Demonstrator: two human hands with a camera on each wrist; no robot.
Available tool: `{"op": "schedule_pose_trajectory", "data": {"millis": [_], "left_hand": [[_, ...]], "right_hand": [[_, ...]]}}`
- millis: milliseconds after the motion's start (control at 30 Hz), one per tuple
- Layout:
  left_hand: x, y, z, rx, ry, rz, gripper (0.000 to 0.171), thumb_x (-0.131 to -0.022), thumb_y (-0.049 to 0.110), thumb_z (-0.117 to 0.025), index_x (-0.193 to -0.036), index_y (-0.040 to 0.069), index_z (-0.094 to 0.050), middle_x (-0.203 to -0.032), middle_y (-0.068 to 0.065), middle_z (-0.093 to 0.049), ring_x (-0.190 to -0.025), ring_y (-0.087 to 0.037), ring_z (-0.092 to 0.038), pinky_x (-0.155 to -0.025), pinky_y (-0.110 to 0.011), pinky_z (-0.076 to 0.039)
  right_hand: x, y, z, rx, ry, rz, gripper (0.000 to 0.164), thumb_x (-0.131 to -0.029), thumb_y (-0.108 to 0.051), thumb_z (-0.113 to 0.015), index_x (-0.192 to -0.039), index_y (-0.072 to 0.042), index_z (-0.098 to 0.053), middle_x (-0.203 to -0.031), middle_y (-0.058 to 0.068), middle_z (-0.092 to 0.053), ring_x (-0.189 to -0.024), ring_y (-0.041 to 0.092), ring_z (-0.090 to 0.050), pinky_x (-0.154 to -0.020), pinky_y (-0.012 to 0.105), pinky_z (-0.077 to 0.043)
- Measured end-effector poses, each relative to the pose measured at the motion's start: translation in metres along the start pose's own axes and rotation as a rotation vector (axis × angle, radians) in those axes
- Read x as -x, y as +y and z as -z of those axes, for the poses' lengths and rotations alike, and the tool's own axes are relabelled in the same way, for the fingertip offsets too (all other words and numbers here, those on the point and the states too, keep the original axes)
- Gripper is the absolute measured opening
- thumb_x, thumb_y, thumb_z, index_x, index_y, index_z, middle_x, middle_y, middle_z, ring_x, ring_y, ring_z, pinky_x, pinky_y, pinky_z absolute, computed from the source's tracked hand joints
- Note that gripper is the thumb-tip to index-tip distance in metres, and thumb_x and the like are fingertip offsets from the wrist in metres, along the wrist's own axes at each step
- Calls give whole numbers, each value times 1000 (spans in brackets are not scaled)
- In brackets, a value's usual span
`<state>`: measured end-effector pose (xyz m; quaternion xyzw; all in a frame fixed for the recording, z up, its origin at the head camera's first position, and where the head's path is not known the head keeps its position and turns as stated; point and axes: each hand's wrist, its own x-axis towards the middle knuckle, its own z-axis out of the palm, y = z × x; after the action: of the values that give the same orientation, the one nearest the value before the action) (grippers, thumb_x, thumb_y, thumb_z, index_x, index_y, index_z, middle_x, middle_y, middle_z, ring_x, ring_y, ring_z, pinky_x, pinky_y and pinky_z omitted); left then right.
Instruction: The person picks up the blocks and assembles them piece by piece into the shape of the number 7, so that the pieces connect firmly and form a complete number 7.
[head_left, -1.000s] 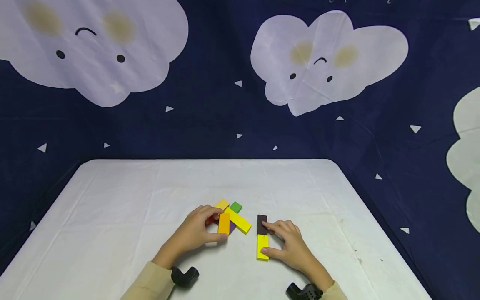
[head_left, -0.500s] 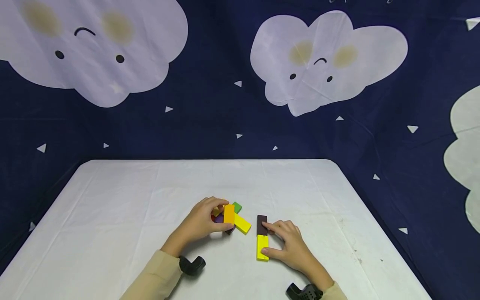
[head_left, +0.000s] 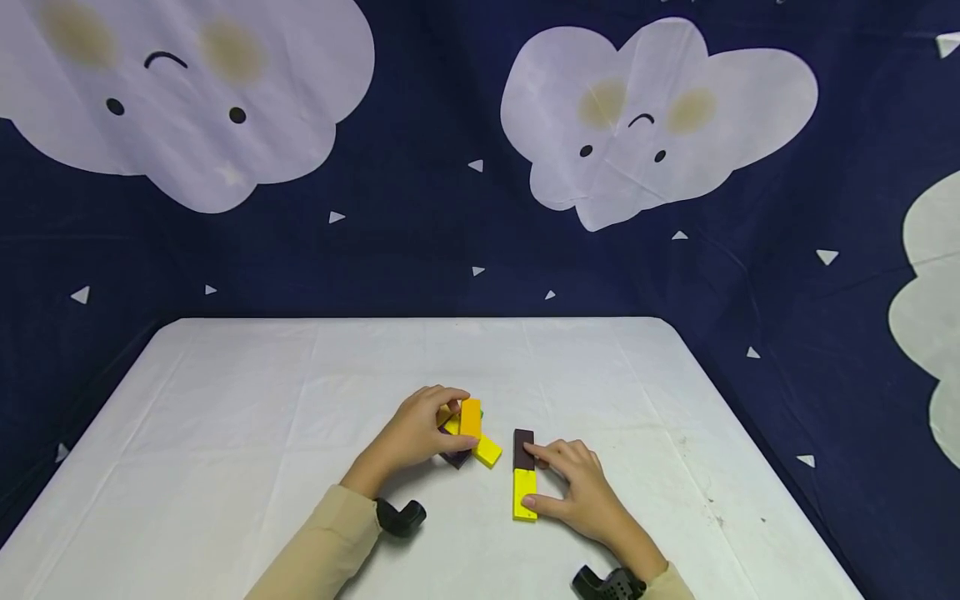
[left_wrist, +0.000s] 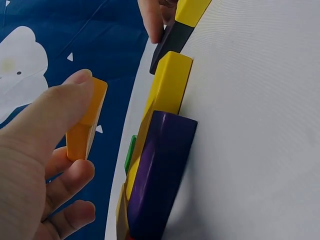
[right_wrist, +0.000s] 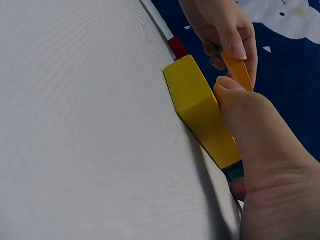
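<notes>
The left hand [head_left: 420, 425] pinches an orange block [head_left: 470, 418] between the thumb on its near end and fingers at its far end. The orange block is raised above a loose pile of blocks near the middle of the white table [head_left: 337, 375]; the left wrist view shows a gap between it and the pile. Within the pile, a second yellow block [head_left: 489, 452] points toward the near right, a purple block [left_wrist: 162, 170] lies against it at the near side, and a green block [left_wrist: 130, 152] shows at the far side, partly hidden. The visible end of a red block [right_wrist: 177, 47] appears in the right wrist view. To the right of the pile, and apart from it, a dark block [head_left: 521, 458] and a yellow block [head_left: 522, 490] lie end to end in a straight row, the dark block far and the yellow block near. The right hand [head_left: 585, 493] is positioned to the right of this row with thumb and forefinger spread: the forefinger touches the dark block, the thumb the yellow block. Black wrist units [head_left: 401, 518] are worn below both hands, beside beige sleeves [head_left: 318, 546]. A navy backdrop [head_left: 405, 258] with pale clouds [head_left: 637, 179] stands beyond the far table edge.
</notes>
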<state>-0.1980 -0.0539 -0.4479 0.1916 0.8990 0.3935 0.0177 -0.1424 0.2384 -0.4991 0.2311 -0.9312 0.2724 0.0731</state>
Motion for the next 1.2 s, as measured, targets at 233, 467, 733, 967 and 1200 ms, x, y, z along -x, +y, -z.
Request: {"op": "schedule_pose_trajectory", "data": {"millis": [233, 467, 733, 967, 1200], "left_hand": [[-15, 5, -3, -13, -17, 17, 67, -74, 43, -86, -131, 17, -62, -100, 2, -61, -93, -17, -53, -87, -34, -44], [-31, 9, -11, -45, -57, 14, 70, -74, 44, -85, -134, 16, -61, -102, 2, -62, -96, -16, -52, -91, -36, -44], [-46, 18, -21, -91, -70, 9, 69, -76, 44, -84, -134, 14, -61, -100, 1, -62, -94, -15, -49, -94, -38, -41], [-56, 27, -30, -161, -60, 8, 69, -77, 46, -83, -132, 12, -61, -100, -1, -64, -91, -16, -48, -90, -36, -41], [-66, 31, -40, -164, -41, 54, 69, -79, 47, -81, -134, 12, -59, -96, -1, -62, -91, -18, -46, -89, -35, -39]], "right_hand": [[0, 0, -1, -1, -4, -11, 67, -79, -62, -74, -138, -34, -58, -102, -26, -54, -97, -2, -40, -85, 34, -32], [0, 1, -1, -5, -4, -12, 67, -79, -61, -74, -138, -34, -58, -103, -26, -54, -97, -2, -40, -85, 33, -32], [0, 1, 0, -7, 0, -11, 67, -78, -61, -74, -138, -33, -59, -104, -26, -55, -98, -2, -41, -84, 33, -32], [0, -1, 1, -13, -1, -6, 68, -79, -60, -75, -138, -32, -59, -104, -25, -55, -98, -2, -40, -84, 33, -31], [0, -1, 1, -14, -2, -9, 68, -79, -60, -75, -138, -32, -58, -103, -24, -55, -97, -2, -40, -84, 32, -31]]}}
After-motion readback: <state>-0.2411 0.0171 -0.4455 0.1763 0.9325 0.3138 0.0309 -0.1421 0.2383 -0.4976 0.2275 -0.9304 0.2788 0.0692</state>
